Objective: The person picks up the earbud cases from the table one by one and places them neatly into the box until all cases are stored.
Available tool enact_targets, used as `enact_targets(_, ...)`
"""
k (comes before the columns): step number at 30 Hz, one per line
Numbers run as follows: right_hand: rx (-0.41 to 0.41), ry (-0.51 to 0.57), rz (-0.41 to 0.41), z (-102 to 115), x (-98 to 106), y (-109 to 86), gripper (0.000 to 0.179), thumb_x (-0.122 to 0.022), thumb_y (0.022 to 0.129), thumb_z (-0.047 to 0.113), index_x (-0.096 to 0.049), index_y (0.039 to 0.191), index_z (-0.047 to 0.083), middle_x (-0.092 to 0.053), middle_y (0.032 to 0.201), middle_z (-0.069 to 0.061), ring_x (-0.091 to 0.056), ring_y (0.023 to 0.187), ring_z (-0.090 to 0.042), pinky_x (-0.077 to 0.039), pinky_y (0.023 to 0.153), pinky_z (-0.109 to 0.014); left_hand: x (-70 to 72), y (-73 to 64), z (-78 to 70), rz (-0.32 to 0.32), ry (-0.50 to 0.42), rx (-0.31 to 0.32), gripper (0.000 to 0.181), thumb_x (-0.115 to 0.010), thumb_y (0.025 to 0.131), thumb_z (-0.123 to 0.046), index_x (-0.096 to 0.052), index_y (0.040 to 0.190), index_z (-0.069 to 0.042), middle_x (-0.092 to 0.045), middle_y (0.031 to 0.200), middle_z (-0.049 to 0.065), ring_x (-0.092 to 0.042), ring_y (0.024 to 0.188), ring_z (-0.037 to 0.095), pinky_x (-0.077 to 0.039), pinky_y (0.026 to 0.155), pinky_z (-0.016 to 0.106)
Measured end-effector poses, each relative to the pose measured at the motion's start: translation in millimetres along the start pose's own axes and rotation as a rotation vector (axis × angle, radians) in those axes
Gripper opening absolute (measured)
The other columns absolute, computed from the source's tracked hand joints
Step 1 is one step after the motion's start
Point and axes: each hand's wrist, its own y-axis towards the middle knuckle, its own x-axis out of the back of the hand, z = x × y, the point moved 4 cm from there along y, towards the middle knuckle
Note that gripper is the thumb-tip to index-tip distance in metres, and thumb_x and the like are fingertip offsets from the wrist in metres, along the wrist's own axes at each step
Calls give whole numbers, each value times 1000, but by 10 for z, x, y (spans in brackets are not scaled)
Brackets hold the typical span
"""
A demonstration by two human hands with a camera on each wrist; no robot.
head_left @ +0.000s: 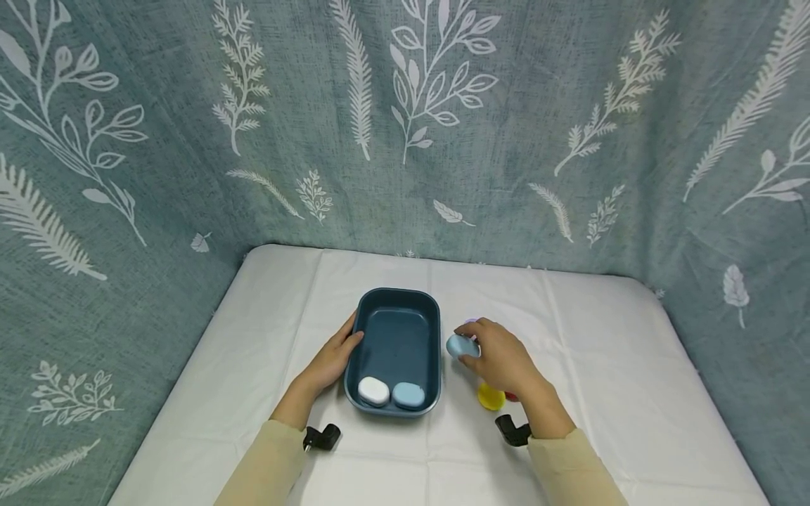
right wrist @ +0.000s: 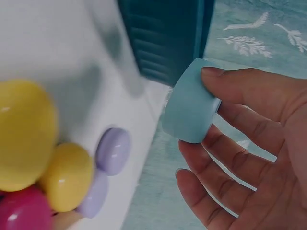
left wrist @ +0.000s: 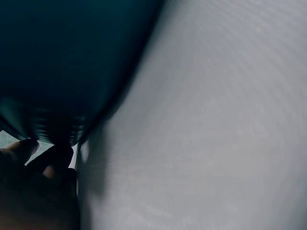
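Note:
A dark teal rectangular bin [head_left: 395, 351] stands on the white cloth, holding a white oval bar [head_left: 374, 391] and a light blue oval bar [head_left: 408, 395] at its near end. My left hand [head_left: 329, 362] grips the bin's left side, thumb at the rim; in the left wrist view, its dark fingers [left wrist: 53, 158] touch the ribbed outer wall. Just right of the bin, my right hand [head_left: 503, 355] pinches another light blue oval bar [right wrist: 189, 105], soap-like in shape, between thumb and fingers. This bar is off the cloth and outside the bin.
Right of the bin lie yellow pieces [right wrist: 67, 177], purple pieces [right wrist: 113, 151] and a magenta piece [right wrist: 24, 211], partly under my right hand in the head view. Behind the white-covered table [head_left: 285, 281] hangs a leaf-patterned green curtain [head_left: 392, 190].

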Motion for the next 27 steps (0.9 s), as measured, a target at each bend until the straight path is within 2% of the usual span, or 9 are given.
enact_targets(2,18,-1,-11,54,52,28,38,-77,82,24,-66,118,18,-63,108,1,-57,92,-17,-51,81,-36,-4,-2,-12,10,-3,-10,51,-37,105,-40,-16,151,-47,-15,160,-15,-11,150,15,-9,122,49)
enact_targets(7,47,2,-13,190,126,100,38,-77,82,22,-67,118,17,-63,106,1,-59,91,-18,-50,79,-34,-3,-32,-45,19,-8,-36,57,-38,104,-41,-8,151,-50,-12,163,-5,-10,151,20,-10,120,55)
enact_targets(12,51,22,-2,317,145,146,39,-77,82,21,-66,119,18,-62,110,3,-59,93,-17,-51,80,-34,-2,-43,-75,12,9,-59,49,-37,104,-41,-18,148,-52,-14,162,-9,-14,150,20,-15,121,53)
enact_targets(17,70,46,14,439,103,169,40,-78,82,21,-66,120,18,-62,110,4,-59,95,-16,-51,81,-33,-4,-56,-55,20,2,-35,46,-37,103,-47,-21,147,-53,-13,162,-9,-12,150,20,-15,121,51)
enact_targets(23,116,54,40,555,1,196,39,-79,81,22,-67,118,18,-62,108,3,-59,94,-14,-51,81,-32,-6,-61,-44,31,-17,-41,47,-37,103,-47,-20,147,-52,-13,161,-11,-12,150,18,-15,121,50)
enact_targets(27,160,17,45,603,-89,212,39,-79,81,23,-67,118,20,-64,111,3,-59,99,-15,-50,84,-34,-4,-60,-43,27,-22,-36,47,-38,103,-47,-21,147,-54,-14,161,-12,-12,150,17,-15,121,50)
